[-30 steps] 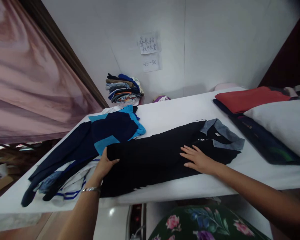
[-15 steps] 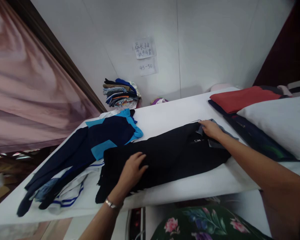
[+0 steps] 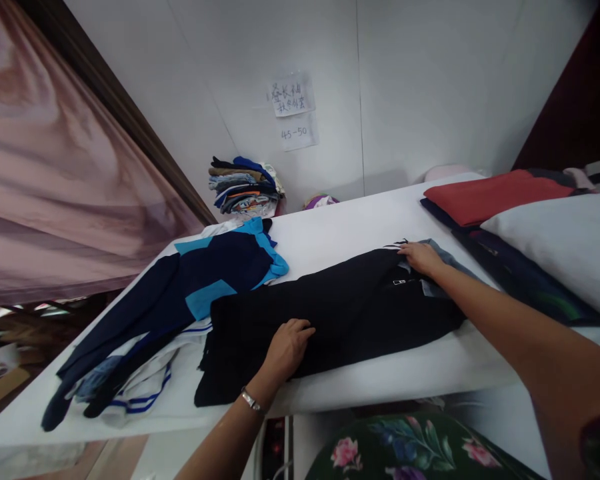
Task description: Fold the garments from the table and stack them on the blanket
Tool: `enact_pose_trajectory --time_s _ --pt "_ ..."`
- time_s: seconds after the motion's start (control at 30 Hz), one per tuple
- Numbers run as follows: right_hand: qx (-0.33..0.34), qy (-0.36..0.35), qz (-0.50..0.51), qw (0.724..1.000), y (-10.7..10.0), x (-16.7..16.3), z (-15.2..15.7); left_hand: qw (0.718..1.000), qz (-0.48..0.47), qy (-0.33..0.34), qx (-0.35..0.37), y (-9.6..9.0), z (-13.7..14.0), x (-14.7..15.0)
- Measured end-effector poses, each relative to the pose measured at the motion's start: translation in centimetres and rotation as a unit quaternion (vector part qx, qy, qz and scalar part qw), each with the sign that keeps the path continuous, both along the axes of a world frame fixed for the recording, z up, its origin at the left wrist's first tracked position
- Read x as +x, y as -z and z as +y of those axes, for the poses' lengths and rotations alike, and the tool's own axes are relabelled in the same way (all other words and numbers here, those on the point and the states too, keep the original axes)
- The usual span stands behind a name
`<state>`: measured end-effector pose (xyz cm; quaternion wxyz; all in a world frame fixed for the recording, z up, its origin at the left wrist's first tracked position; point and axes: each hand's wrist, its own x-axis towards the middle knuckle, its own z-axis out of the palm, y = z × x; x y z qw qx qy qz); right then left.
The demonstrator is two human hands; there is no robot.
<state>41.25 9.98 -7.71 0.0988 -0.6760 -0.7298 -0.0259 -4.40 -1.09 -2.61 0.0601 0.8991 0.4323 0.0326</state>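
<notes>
Quietly, the fingers of the right hand (image 3: 422, 259) were drawn together at the far edge of the black garment (image 3: 350, 300), beside its grey-blue collar (image 3: 433, 289); whether they gripped the cloth could not be told. The left hand (image 3: 286, 348) rested on the garment's middle, near its closer edge, its fingers loosely parted and slightly bent, with a silvery band (image 3: 251, 399) about the wrist. A small metal zip pull (image 3: 399, 283) showed on the garment just below the collar.

The black garment itself lay flat and lengthwise along the near part of the white surface (image 3: 330, 233). Just left of it spread a navy garment (image 3: 225, 260) with bright blue panels, and a white cloth (image 3: 150, 383) with blue stripes lay partly under that. Well to the right of the black garment were a red cloth (image 3: 495, 197) and a pale grey cloth (image 3: 565, 243), both on top of a dark garment (image 3: 520, 277). Beyond the black garment, behind the navy one, rose a pile of folded clothes (image 3: 245, 187).
</notes>
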Motion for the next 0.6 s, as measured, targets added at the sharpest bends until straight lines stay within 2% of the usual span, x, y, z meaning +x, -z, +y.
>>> enact_pose_trajectory --time_s 0.17,0.3,0.37,0.47,0.6 --pt "0.019 0.007 0.006 1.0 -1.1 -1.2 -0.7 1.0 -0.005 0.005 0.001 0.3 -0.1 -0.1" --pt "0.064 -0.1 0.048 0.992 -2.0 -5.4 -2.7 1.0 -0.005 0.004 0.002 0.1 -0.2 -0.1" --pt "0.026 -0.144 0.06 0.987 -1.5 -7.4 -3.8 1.0 -0.004 0.002 0.0 0.0 -0.3 0.0" --pt "-0.045 -0.144 0.053 0.987 0.0 -8.9 -4.8 1.0 -0.015 0.002 0.002 0.2 -0.8 0.2" --pt "-0.058 -0.117 0.04 0.991 1.2 -9.0 -5.1 0.999 -0.052 0.0 0.01 0.9 -1.7 0.0"
